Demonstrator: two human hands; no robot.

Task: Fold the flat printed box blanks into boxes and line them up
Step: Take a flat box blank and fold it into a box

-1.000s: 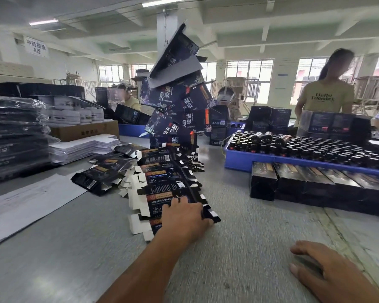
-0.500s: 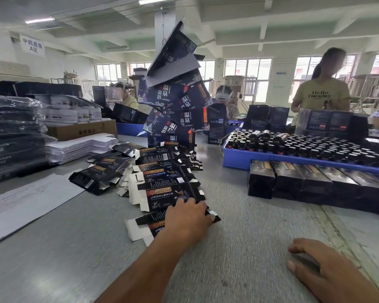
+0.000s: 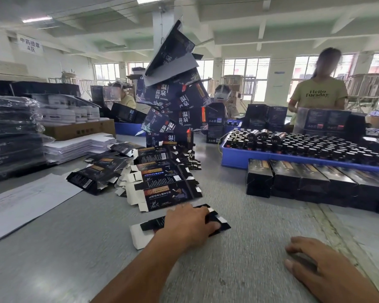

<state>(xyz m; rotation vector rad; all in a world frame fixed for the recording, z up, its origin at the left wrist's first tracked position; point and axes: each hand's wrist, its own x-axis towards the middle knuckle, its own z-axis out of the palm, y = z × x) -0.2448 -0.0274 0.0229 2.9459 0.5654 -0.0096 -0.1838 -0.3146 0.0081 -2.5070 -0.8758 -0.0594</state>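
On blank (image 3: 217, 219), flat left hand (image 3: 189, 224)

black printed box blank (image 3: 214, 217), blue tray (image 3: 234, 160), grey table (image 3: 249, 248)

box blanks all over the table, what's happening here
A person is making up printed boxes. Their left hand presses on one flat blank lying apart from the fanned pile of blanks. The right hand rests open on the table. Folded boxes stand in a row at right.
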